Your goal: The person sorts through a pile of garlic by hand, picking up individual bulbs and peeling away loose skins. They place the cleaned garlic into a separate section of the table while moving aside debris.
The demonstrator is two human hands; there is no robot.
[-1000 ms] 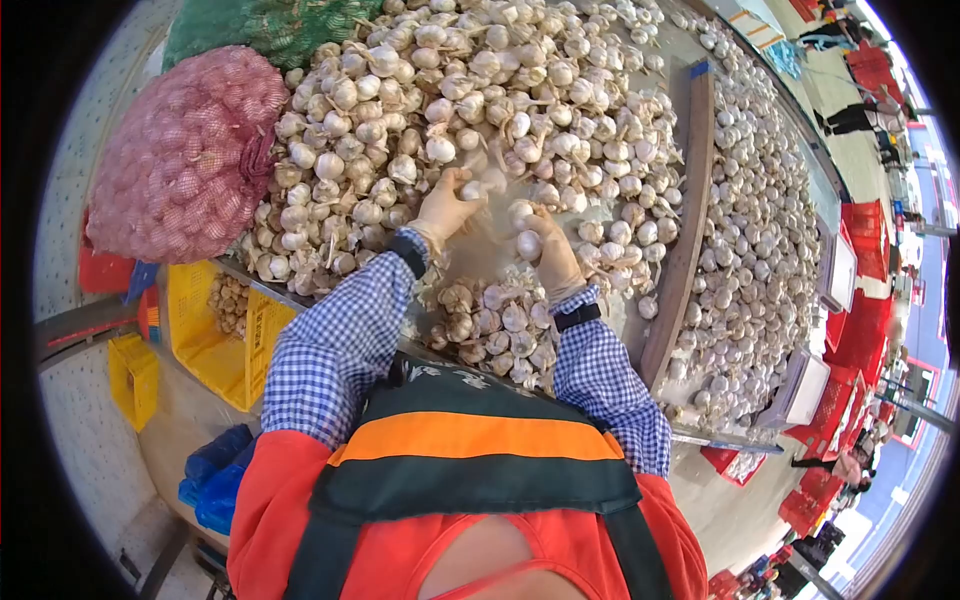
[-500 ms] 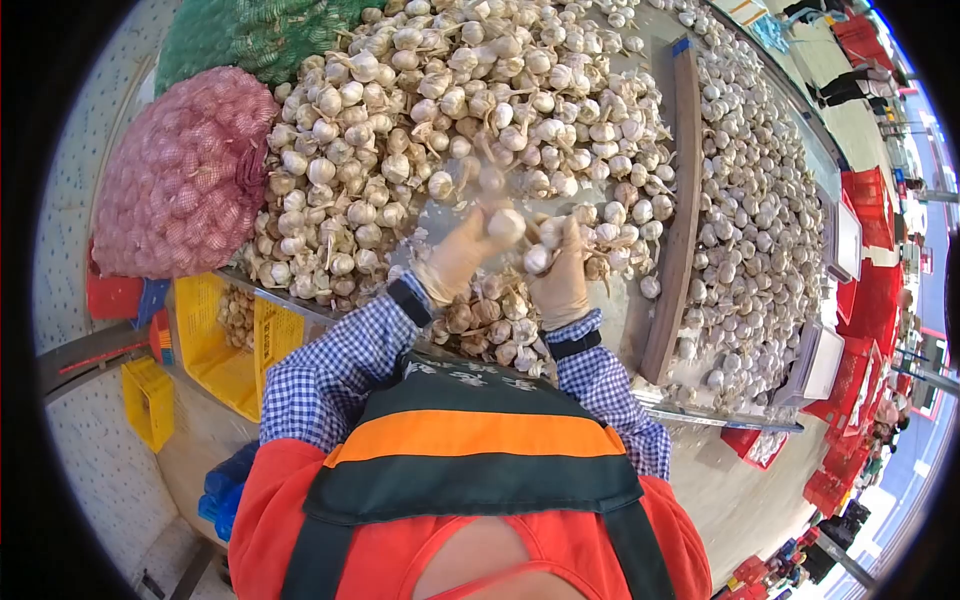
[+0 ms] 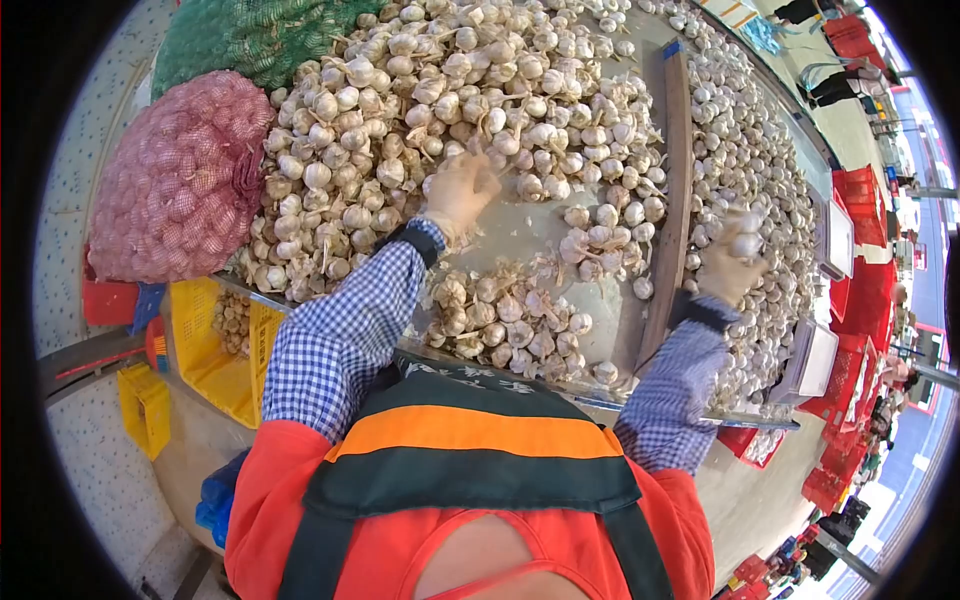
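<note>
My left hand [image 3: 462, 192], in a pale glove, reaches over the near edge of a heap of garlic bulbs with stems [image 3: 430, 90]. Its fingers are stretched out and a little blurred, close to bulbs at the heap's edge. Out to the right, beyond a wooden divider [image 3: 672, 200], my gloved right hand [image 3: 728, 270] is above a spread of garlic bulbs with short stems [image 3: 745, 130]. A whitish garlic bulb [image 3: 746, 244] shows at its fingers, which are smeared by motion. Between my arms lies a smaller pile of garlic [image 3: 510, 325] near the table edge.
Left of the heap stands a full pink net sack [image 3: 180, 175], with a green net sack [image 3: 255, 45] behind it. Yellow crates [image 3: 210, 340] are below the table's left side. White bins [image 3: 808, 365] and red crates [image 3: 865, 205] line the right side; a person [image 3: 845, 85] stands farther off.
My right hand has moved right across the wooden divider with garlic. My left hand has moved slightly up and left to the heap; the bulb it held is no longer seen in it.
</note>
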